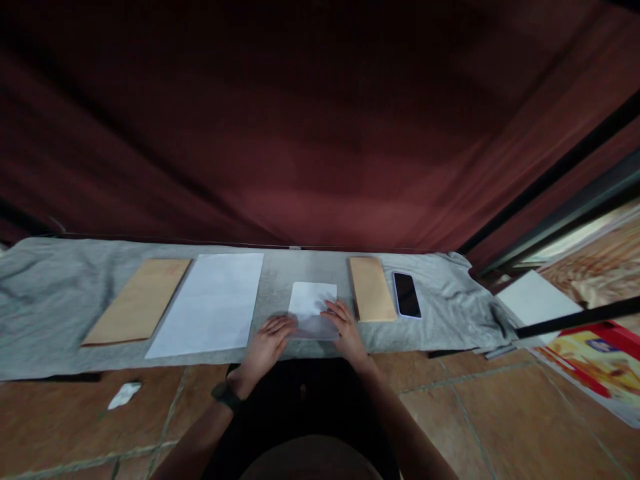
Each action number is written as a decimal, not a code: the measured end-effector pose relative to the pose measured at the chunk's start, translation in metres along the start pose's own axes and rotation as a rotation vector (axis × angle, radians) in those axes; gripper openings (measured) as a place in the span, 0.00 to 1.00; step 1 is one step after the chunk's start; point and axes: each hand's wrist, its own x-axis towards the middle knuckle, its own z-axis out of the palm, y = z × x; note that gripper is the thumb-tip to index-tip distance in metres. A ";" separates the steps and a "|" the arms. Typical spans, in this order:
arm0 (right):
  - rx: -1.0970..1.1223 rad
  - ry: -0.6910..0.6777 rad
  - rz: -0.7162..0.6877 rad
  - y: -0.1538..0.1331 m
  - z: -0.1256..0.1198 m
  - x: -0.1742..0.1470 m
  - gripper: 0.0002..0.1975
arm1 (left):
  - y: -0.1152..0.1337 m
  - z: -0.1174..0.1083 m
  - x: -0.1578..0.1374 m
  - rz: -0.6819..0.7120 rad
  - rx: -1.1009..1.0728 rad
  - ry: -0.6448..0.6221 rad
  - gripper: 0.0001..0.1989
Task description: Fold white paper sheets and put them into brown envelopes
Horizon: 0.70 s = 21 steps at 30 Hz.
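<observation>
A person's left hand (270, 340) and right hand (345, 329) rest with bent fingers on the near left and right edges of a small white paper (314, 297), at the near middle of a gray, cloth-covered worktop (450, 293); whether either hand pinches the paper cannot be told. A large white sheet (213, 303) lies to the left, beside a wide brown paper piece (143, 301) at far left. To the right lie a narrower brown paper stack (373, 290) and, just beyond it, a dark-screened phone (408, 295).
</observation>
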 end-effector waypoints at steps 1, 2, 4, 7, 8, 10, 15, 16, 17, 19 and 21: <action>-0.017 -0.046 -0.022 0.003 0.003 -0.009 0.34 | 0.001 0.007 -0.006 0.007 0.040 -0.031 0.21; -0.033 -0.086 -0.038 0.005 0.005 -0.016 0.37 | 0.003 0.011 -0.011 0.006 0.064 -0.046 0.24; -0.064 -0.140 -0.051 0.007 0.007 -0.029 0.40 | 0.007 0.014 -0.018 -0.004 0.083 -0.062 0.26; -0.095 -0.191 -0.058 0.010 0.005 -0.037 0.37 | 0.012 0.003 -0.021 0.031 0.039 -0.149 0.20; -0.100 -0.212 -0.067 0.010 0.004 -0.038 0.36 | 0.013 -0.002 -0.018 0.059 0.000 -0.202 0.19; -0.103 -0.249 -0.085 0.011 0.002 -0.037 0.34 | 0.015 -0.012 -0.006 0.112 -0.096 -0.302 0.22; -0.107 -0.279 -0.107 0.011 0.000 -0.036 0.35 | 0.026 0.002 0.067 0.187 -0.121 -0.343 0.26; -0.110 -0.282 -0.106 0.011 0.000 -0.036 0.36 | 0.028 0.012 0.084 0.206 -0.080 -0.357 0.27; -0.113 -0.285 -0.106 0.011 0.000 -0.036 0.36 | 0.031 0.023 0.099 0.211 -0.031 -0.363 0.27; -0.116 -0.286 -0.112 0.011 0.001 -0.037 0.35 | 0.032 0.044 0.121 0.238 0.060 -0.412 0.27; -0.127 -0.279 -0.118 0.012 0.002 -0.038 0.35 | 0.026 0.058 0.129 0.254 0.124 -0.389 0.26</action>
